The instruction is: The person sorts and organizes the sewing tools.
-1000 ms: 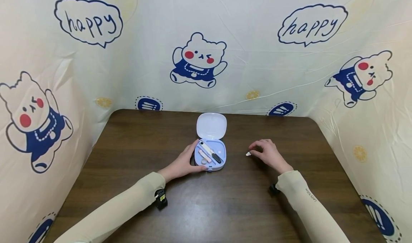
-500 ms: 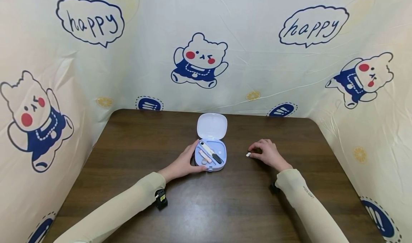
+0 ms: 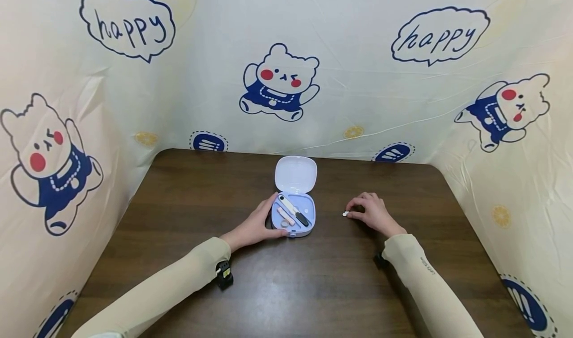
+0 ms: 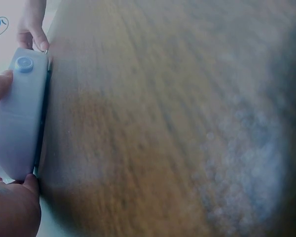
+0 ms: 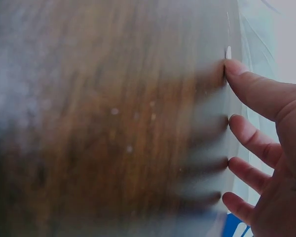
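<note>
A small light-blue plastic case (image 3: pixel 312 228) stands with its lid (image 3: pixel 296 174) raised at the back. My left hand (image 3: pixel 256 226) grips it from the left, thumb along the front near the round catch (image 4: pixel 24 64) and fingers around the left side. Inside lie a slim white-and-black tool (image 3: pixel 294 211), a pale pink stick (image 3: pixel 285 216) and a small ring-like piece (image 3: pixel 284 223). To the right of the case, my right hand (image 3: pixel 373 213) pinches a tiny white piece (image 3: pixel 345 213) low at the table; its kind is too small to make out.
The dark wooden table (image 3: pixel 201 189) has rounded back corners. Behind it and on both sides hangs a pale curtain (image 3: pixel 349 79) printed with bears. A black camera (image 3: pixel 224 276) is strapped under the left sleeve, and another (image 3: pixel 380 262) under the right.
Both hands and the case stay in nearly the same places. The tiny white piece has shifted slightly at the right fingertips, and the head view has drifted a little.
</note>
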Demonstrator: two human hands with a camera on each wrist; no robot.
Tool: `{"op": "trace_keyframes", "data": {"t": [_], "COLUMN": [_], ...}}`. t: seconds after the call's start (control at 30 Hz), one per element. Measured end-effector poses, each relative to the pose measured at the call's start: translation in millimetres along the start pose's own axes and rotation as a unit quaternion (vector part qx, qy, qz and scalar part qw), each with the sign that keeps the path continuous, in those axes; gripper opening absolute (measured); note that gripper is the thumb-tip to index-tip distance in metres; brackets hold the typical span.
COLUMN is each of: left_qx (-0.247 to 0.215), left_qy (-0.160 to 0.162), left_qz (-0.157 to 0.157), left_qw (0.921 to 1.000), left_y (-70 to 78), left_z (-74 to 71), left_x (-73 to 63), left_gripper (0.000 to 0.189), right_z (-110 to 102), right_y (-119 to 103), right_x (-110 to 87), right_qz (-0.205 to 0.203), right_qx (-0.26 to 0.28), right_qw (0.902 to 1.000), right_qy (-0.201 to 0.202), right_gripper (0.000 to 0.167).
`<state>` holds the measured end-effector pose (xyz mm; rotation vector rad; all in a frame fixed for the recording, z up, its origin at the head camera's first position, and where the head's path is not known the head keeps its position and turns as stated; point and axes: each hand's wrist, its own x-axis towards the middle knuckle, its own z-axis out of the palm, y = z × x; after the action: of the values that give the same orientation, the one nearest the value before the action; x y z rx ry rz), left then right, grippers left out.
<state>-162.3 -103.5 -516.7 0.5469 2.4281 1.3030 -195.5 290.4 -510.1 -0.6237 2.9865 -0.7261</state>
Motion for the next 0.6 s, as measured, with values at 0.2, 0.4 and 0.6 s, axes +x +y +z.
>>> {"op": "trace_keyframes", "data": {"t": [0.2, 0.4, 0.6], "left_qx": [0.003, 0.006, 0.007], "left_qy": [0.001, 0.002, 0.001], "left_qz": [0.001, 0.002, 0.001], "left_qw": [1.0000, 1.0000, 1.0000], "left_y": [-0.7, -1.7, -2.2], "left_z": [0.3, 0.7, 0.1], "left_x": [0.3, 0.3, 0.5], "left_gripper": [0.118, 0.118, 0.118], "right_z": [-0.1, -1.6, -0.7], "right_y": [-0.4, -1.8, -2.5], "right_x": [0.7, 0.8, 0.4], "right_qz": [0.003, 0.018, 0.019], "right_qx": [0.002, 0.010, 0.035], "right_qw": [1.0000, 0.9998, 0.9992], "right_qy": [-0.002, -0.006, 0.006], "right_gripper": [0.012, 0.014, 0.016]}}
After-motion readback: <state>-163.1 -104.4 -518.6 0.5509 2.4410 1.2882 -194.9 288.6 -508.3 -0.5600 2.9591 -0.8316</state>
